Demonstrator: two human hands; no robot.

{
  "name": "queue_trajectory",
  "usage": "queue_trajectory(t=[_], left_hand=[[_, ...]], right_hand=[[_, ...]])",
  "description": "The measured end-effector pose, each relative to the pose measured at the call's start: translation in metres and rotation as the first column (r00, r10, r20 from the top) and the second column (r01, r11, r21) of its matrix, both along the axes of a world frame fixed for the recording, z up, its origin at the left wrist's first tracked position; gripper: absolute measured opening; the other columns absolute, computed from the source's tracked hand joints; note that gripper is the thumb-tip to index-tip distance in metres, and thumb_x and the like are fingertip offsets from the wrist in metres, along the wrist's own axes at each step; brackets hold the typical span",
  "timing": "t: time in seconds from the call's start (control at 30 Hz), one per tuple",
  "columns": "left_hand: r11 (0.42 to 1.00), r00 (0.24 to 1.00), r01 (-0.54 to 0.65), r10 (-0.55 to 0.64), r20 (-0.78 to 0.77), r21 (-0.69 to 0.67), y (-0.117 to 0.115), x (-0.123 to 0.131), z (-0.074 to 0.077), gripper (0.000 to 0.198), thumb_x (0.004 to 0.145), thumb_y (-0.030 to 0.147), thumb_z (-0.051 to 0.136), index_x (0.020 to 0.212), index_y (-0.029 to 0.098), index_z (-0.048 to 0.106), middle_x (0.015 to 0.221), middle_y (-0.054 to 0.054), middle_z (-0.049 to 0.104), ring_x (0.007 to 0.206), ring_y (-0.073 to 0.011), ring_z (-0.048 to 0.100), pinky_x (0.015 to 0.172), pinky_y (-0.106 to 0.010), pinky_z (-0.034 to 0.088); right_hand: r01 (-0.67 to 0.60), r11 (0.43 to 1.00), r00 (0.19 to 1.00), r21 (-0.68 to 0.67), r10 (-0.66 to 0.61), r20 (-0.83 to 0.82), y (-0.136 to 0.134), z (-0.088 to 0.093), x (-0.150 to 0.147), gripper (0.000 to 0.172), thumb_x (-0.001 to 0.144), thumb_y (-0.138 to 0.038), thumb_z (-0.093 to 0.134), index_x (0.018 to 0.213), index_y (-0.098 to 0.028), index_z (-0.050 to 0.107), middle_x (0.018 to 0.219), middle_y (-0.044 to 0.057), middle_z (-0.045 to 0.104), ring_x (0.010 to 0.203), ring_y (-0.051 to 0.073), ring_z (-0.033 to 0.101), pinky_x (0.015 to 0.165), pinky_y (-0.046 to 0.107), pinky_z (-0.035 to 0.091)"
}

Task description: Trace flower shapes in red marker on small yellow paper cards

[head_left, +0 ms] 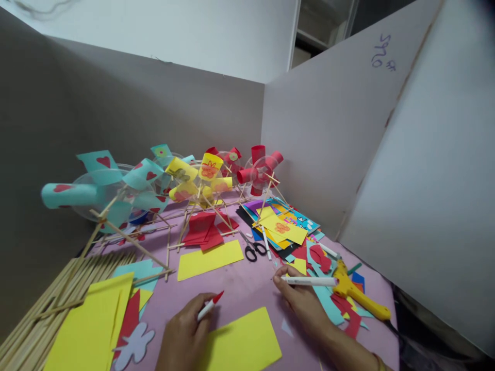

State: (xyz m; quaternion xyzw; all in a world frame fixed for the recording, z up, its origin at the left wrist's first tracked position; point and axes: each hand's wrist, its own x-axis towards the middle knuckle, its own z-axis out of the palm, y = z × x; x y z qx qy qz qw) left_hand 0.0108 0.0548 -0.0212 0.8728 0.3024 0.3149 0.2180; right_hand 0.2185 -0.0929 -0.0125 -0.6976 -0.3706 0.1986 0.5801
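My left hand [184,335] is closed around a red-tipped marker [211,305], its tip pointing up and to the right. It rests at the left edge of a yellow paper sheet [243,342] lying on the pink table [247,288]. My right hand [299,301] pinches the left end of a white pen [309,281] that lies across the table toward a yellow glue gun [358,291]. The right hand sits just right of the yellow sheet, among paper scraps.
Paper windmills on stick frames, blue [104,190], yellow [201,180] and red [259,167], stand along the back. Black scissors [253,250], another yellow sheet [211,259] and a coloured paper pile [284,224] lie mid-table. Wooden sticks [42,309] lie at left. Grey partition boards [386,154] enclose the table.
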Motion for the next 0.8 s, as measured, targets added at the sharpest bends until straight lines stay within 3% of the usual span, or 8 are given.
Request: queue_trajectory(t=[0.23, 0.3, 0.43, 0.67, 0.8], left_hand=[[1.000, 1.000, 0.002, -0.002, -0.013, 0.009, 0.005, -0.002, -0.003, 0.031, 0.073, 0.025, 0.045, 0.094, 0.026, 0.067, 0.092, 0.000, 0.074, 0.082, -0.0203, 0.070, 0.068, -0.025, 0.054], [1.000, 1.000, 0.004, -0.005, -0.024, -0.022, 0.002, -0.003, -0.002, 0.030, 0.073, 0.024, 0.044, 0.093, 0.025, 0.067, 0.091, -0.001, 0.074, 0.082, -0.0207, 0.070, 0.069, -0.026, 0.053], [0.997, 0.999, 0.004, -0.008, -0.045, -0.074, -0.004, -0.002, 0.002, 0.029, 0.078, 0.023, 0.041, 0.094, 0.023, 0.065, 0.091, -0.003, 0.073, 0.082, -0.0198, 0.068, 0.069, -0.026, 0.051], [0.995, 0.998, 0.004, -0.009, -0.056, -0.104, -0.015, -0.003, 0.012, 0.033, 0.071, 0.014, 0.038, 0.091, 0.021, 0.064, 0.086, -0.003, 0.071, 0.077, -0.0188, 0.066, 0.069, -0.025, 0.047], [0.993, 0.998, 0.000, -0.007, -0.058, -0.117, -0.019, -0.003, 0.015, 0.033, 0.069, 0.012, 0.038, 0.088, 0.021, 0.064, 0.084, -0.003, 0.070, 0.076, -0.0194, 0.065, 0.068, -0.026, 0.046]], right_hand=[[-0.005, 0.992, 0.973, 0.123, 0.033, -0.228, 0.007, 0.004, 0.004, 0.045, 0.090, -0.059, 0.038, 0.096, -0.018, 0.054, 0.069, -0.001, 0.056, 0.048, 0.010, 0.047, 0.041, 0.019, 0.032], [0.002, 0.990, 0.965, 0.138, 0.034, -0.260, 0.006, 0.004, -0.001, 0.045, 0.089, -0.060, 0.042, 0.096, -0.018, 0.055, 0.063, -0.003, 0.055, 0.046, 0.010, 0.046, 0.042, 0.019, 0.031], [0.065, 0.997, 0.989, 0.046, -0.058, -0.136, 0.002, -0.005, -0.006, 0.044, 0.086, -0.061, 0.045, 0.094, -0.019, 0.056, 0.049, -0.006, 0.046, 0.042, 0.012, 0.043, 0.040, 0.021, 0.032], [0.060, 0.998, 0.990, 0.025, -0.063, 0.126, 0.001, -0.023, -0.009, 0.042, 0.083, -0.058, 0.048, 0.091, -0.019, 0.062, 0.063, 0.003, 0.064, 0.048, 0.017, 0.056, 0.048, 0.028, 0.043], [0.174, 0.984, 0.958, 0.037, -0.178, 0.224, 0.004, -0.029, -0.013, 0.044, 0.081, -0.061, 0.048, 0.087, -0.020, 0.065, 0.066, 0.005, 0.069, 0.050, 0.020, 0.060, 0.052, 0.029, 0.046]])
